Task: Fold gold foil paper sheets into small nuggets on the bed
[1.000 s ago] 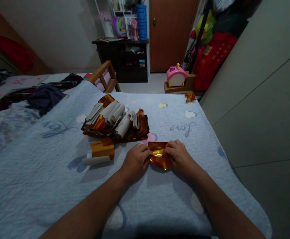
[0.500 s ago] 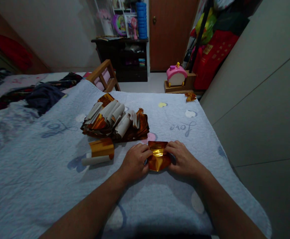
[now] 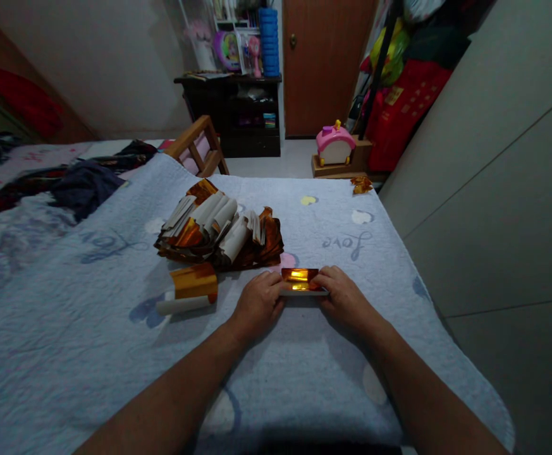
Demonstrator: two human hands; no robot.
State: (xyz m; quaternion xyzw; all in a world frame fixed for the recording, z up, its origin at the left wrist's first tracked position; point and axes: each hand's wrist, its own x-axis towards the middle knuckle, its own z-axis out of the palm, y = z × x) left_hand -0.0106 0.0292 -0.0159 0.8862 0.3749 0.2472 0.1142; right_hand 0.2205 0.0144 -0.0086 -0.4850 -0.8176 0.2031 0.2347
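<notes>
Gold foil paper (image 3: 300,280) is lying on the quilted bedspread (image 3: 114,354) just in front of us, folded into a narrow strip with a pale edge showing along its near side. We are pinching it at both ends: our left hand (image 3: 257,303) is closing its fingertips on the left end and our right hand (image 3: 344,297) is doing the same on the right end, both pressing the strip down against the bed.

We are judging the sheet to be very light and thin, stiff enough to keep a crease yet easy to crumple or tear, and its shiny face is probably slippery under the fingers. The soft quilt beneath is giving little support, so the best hold seems to be at the two short ends, with fingertips flat along the fold rather than in the middle.

Compared with half a second ago, the paper is looking much narrower: then it was showing as a broader, roughly square piece reaching toward us, and now its near part is no longer spreading out, so only a slim band is catching the light. Our hands are sitting almost where they were.

Behind the strip, the heap of gold and white rolled papers (image 3: 219,230) and the single half-rolled sheet (image 3: 190,287) are lying unchanged.
</notes>
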